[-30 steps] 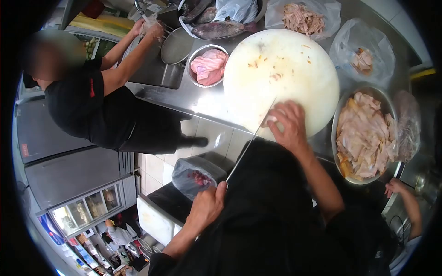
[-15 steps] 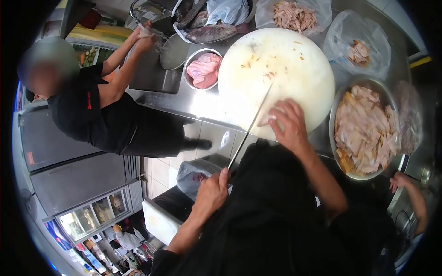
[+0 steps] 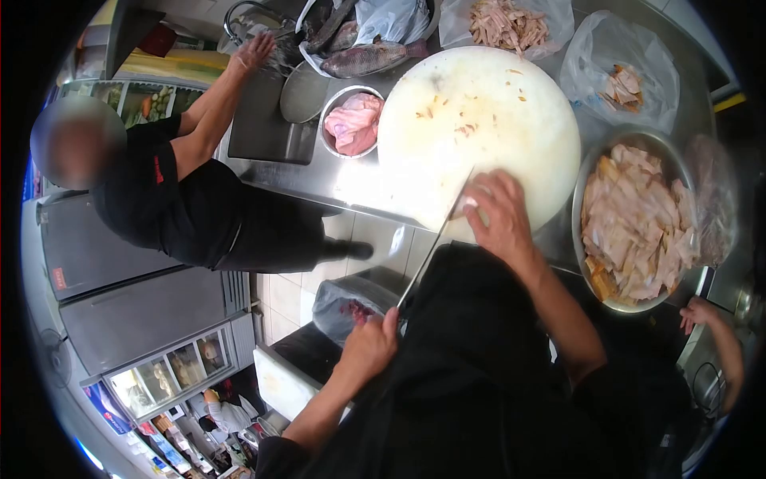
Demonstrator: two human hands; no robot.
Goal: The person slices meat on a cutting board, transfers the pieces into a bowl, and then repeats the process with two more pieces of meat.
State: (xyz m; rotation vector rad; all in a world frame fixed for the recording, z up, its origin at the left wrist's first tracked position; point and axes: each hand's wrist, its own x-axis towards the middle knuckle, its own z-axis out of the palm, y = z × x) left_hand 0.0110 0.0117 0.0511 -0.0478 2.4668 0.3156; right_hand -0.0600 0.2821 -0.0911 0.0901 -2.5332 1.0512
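Note:
My left hand is closed around the handle of a long knife. The thin blade slants up and to the right over the near edge of a round white chopping board, its tip close to the fingers of my right hand. My right hand lies with bent fingers at the board's near edge, gripping a small pale piece of meat right beside the blade. Its fingers partly hide the piece. Brown scraps are scattered over the board.
Right of the board stands an oval metal bowl of sliced meat. Bags of cut meat and fish lie behind, near a bowl of raw pink meat. A co-worker stands at the sink; another person's hand shows at right.
The knife has shifted a little to the right, its blade now nearer my right fingers. My right hand has barely moved. The co-worker's hands at the sink have stretched out flat.

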